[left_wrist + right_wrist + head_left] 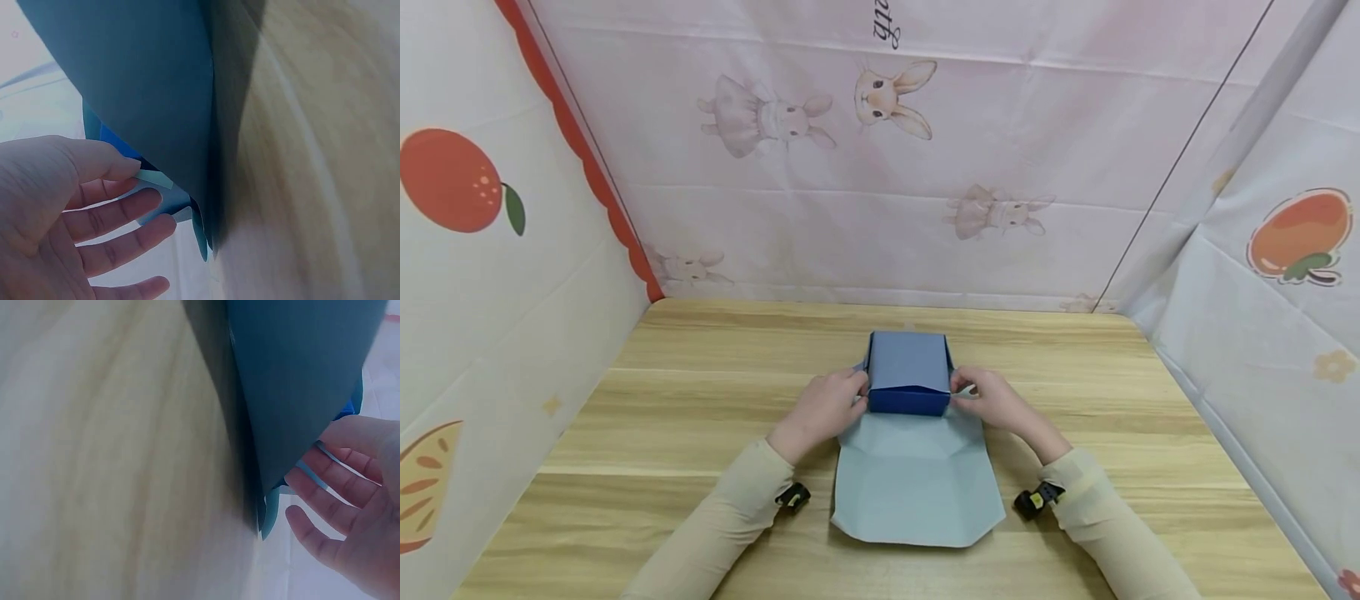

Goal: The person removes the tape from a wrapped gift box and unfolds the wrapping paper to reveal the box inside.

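Note:
A dark blue box point(910, 402) sits on a creased, pale blue-green paper sheet point(917, 492). Grey-blue paper point(910, 358) covers the top of the box, its front edge slightly lifted. At the box's left side, my left hand point(830, 406) pinches a pale paper flap point(155, 179) between thumb and index finger, the other fingers spread. My right hand point(996, 400) pinches the paper at the opposite side, where a pale flap point(966, 392) shows. In both wrist views the raised near part of the sheet point(300, 381) hides much of the box.
The sheet lies on a wood-grain table point(715, 350), its near end toward me with slanted corners. Printed cloth walls point(880, 225) enclose the back and both sides. A black wrist camera point(793, 497) hangs at the left sleeve, another black camera point(1036, 500) at the right.

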`<action>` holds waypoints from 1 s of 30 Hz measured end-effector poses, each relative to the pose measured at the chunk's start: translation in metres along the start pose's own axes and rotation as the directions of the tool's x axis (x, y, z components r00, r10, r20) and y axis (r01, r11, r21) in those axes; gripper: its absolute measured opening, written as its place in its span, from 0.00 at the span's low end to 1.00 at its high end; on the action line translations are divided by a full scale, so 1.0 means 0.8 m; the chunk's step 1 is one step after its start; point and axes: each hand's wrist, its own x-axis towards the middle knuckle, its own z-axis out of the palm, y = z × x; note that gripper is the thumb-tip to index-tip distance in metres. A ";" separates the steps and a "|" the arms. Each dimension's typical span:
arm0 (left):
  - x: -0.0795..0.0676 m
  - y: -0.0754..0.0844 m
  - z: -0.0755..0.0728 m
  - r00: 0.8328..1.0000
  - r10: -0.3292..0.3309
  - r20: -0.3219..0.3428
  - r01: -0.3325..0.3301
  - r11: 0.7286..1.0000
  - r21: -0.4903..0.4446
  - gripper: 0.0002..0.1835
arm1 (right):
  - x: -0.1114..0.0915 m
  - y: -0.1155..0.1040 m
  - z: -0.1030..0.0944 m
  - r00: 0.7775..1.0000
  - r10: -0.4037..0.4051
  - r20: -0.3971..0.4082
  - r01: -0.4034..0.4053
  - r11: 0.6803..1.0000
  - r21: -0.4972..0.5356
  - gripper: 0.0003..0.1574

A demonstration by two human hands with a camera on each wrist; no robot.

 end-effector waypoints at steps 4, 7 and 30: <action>0.000 0.000 0.000 1.000 0.008 -0.011 -0.008 1.000 0.001 0.05 | 0.002 0.004 0.001 1.000 -0.018 0.000 0.018 1.000 0.011 0.07; 0.001 -0.002 0.001 0.999 0.020 -0.029 -0.020 1.000 0.004 0.06 | 0.002 0.007 0.000 1.000 -0.026 -0.006 0.026 1.000 0.012 0.09; 0.039 -0.031 -0.040 0.959 0.032 -0.281 -0.029 0.999 0.016 0.04 | 0.026 -0.013 -0.056 0.929 -0.182 -0.323 0.109 0.967 -0.231 0.06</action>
